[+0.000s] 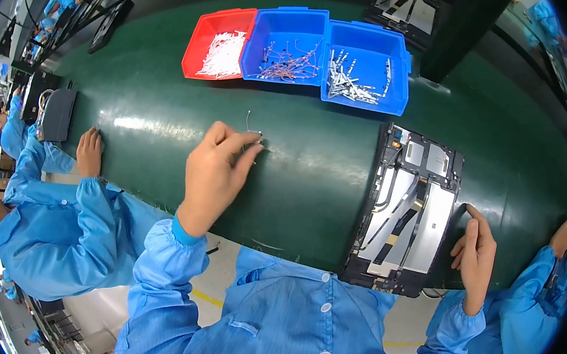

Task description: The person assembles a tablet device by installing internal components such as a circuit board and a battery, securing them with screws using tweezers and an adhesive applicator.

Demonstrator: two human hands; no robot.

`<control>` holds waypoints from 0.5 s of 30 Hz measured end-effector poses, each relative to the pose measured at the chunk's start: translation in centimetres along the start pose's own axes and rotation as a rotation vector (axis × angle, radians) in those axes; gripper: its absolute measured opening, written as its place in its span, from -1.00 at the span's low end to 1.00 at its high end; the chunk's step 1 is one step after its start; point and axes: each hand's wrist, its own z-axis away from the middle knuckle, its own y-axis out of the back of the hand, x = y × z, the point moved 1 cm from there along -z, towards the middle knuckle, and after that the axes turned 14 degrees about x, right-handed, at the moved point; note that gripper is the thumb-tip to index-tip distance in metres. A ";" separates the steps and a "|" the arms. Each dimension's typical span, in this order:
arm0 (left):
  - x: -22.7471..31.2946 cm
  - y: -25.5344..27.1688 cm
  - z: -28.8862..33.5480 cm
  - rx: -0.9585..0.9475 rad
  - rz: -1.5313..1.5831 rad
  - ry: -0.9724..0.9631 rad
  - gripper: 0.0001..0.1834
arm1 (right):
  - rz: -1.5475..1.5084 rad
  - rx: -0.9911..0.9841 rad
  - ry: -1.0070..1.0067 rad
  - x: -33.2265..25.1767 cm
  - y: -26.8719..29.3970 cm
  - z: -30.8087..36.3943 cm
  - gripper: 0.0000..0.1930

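A worker in a blue smock pinches a thin wire point(248, 118) between the thumb and forefinger of the left hand point(217, 166), just above a green tabletop point(307, 214). The right hand point(477, 256) lies just beside an opened tablet point(430, 223), its fingers loosely bent and parted, nothing visible in them.

The wire is the likeliest trouble spot: so fine a piece, gripped by the fingertips alone, could slip or spring away if the pinch loosens, or kink if it tightens. Squeezing carelessly could also harm the small part at its end, too small to make out.

The tablet's near end sits at the tabletop's front edge, where a brushing sleeve might nudge it off. Its insides lie bare, so a dropped wire or stray knuckle could scratch the silver panels or snag a cable.

Beyond, the middle blue bin point(291, 22) holds tangled wires point(292, 66); pulling one out hastily could drag others along.
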 end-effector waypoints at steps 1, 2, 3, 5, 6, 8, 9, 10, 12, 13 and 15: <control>-0.6 -0.2 -0.2 0.022 -0.007 0.011 -0.83 | -0.004 -0.001 0.007 -0.1 -0.1 -0.2 -0.58; -0.8 -0.5 -0.3 0.022 -0.004 0.005 -0.83 | -0.008 -0.003 0.015 -0.1 -0.2 -0.4 -0.59; -1.0 -0.7 -0.3 0.032 -0.050 -0.087 -0.85 | -0.015 -0.001 0.023 0.0 -0.4 -0.5 -0.59; -1.0 -1.0 -0.5 0.044 -0.095 -0.180 -0.87 | -0.015 -0.007 0.018 -0.2 -0.5 -0.8 -0.58; -1.0 -1.0 -0.5 0.024 -0.160 -0.237 -0.87 | -0.014 -0.019 0.014 -0.3 -0.5 -0.9 -0.58; -0.9 -1.1 -0.7 0.002 -0.221 -0.295 -0.86 | -0.016 -0.020 0.011 -0.4 -0.5 -0.9 -0.58; -0.9 -1.1 -0.9 -0.002 -0.207 -0.321 -0.89 | -0.018 -0.024 0.010 -0.5 -0.5 -0.9 -0.58; -0.8 -1.0 -1.1 -0.007 -0.194 -0.346 -0.92 | -0.018 -0.023 0.007 -0.5 -0.5 -1.0 -0.58; -0.9 -0.4 -1.9 -0.019 -0.079 -0.229 -0.93 | -0.026 -0.029 -0.005 -0.5 -0.4 -1.1 -0.57; -1.3 0.0 -2.3 -0.031 0.036 -0.111 -0.94 | -0.025 -0.027 -0.009 -0.5 -0.4 -1.1 -0.57; -2.8 0.3 -2.8 -0.025 0.137 0.014 -0.93 | -0.035 -0.023 -0.001 -0.5 -0.4 -1.1 -0.56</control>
